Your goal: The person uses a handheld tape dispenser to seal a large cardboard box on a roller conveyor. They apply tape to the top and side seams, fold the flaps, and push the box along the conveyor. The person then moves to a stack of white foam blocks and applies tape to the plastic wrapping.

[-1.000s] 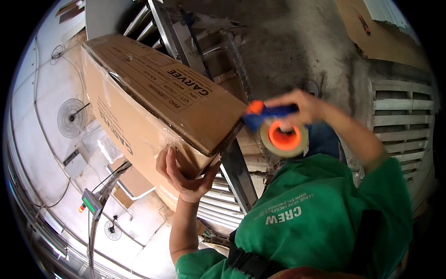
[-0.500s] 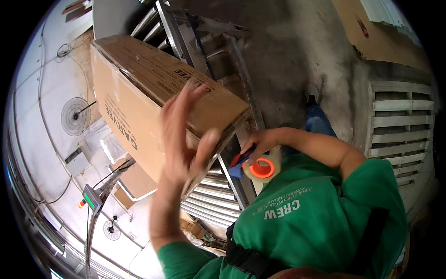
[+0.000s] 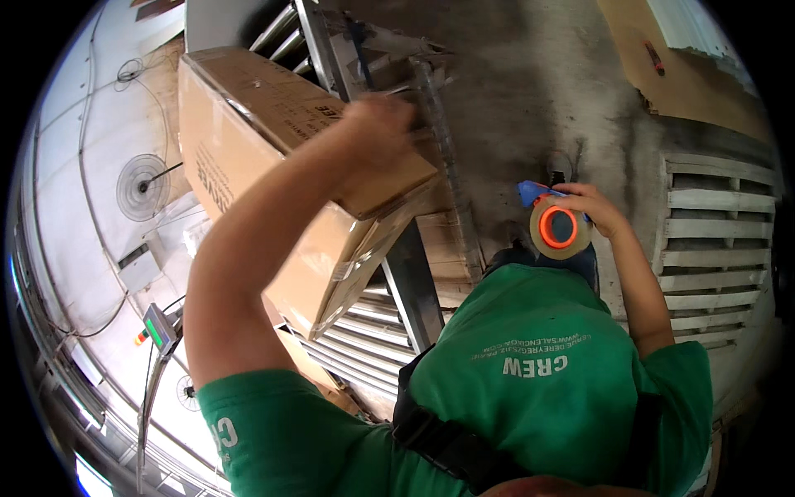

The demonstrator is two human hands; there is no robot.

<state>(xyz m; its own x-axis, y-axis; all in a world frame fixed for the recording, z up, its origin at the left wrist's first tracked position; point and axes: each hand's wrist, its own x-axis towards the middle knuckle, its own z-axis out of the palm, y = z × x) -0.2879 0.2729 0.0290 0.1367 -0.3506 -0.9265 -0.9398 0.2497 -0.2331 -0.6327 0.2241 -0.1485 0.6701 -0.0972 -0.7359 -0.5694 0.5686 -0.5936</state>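
A large brown carton (image 3: 217, 137) with clear tape along its edges rests at a slant on the roller conveyor (image 3: 364, 352). My left arm reaches across it. My left hand (image 3: 383, 124) is at the carton's far right edge, blurred by motion, so its fingers and whether it touches the cardboard cannot be made out. Off to the right, apart from the carton, my right hand (image 3: 590, 207) is closed on a blue tape dispenser (image 3: 537, 194). The dispenser carries a roll of clear tape with an orange core (image 3: 559, 227).
A metal conveyor rail (image 3: 414, 286) runs beside the carton. White slatted pallets (image 3: 716, 199) lie on the floor at the right. A flat cardboard sheet (image 3: 687, 91) with a red cutter (image 3: 655, 58) is at the far right. A wall fan (image 3: 142, 187) and a screen (image 3: 160, 330) are at the left.
My left hand has swung from above the carton's near end to its far right edge. My right hand has carried the tape dispenser right, away from the carton.
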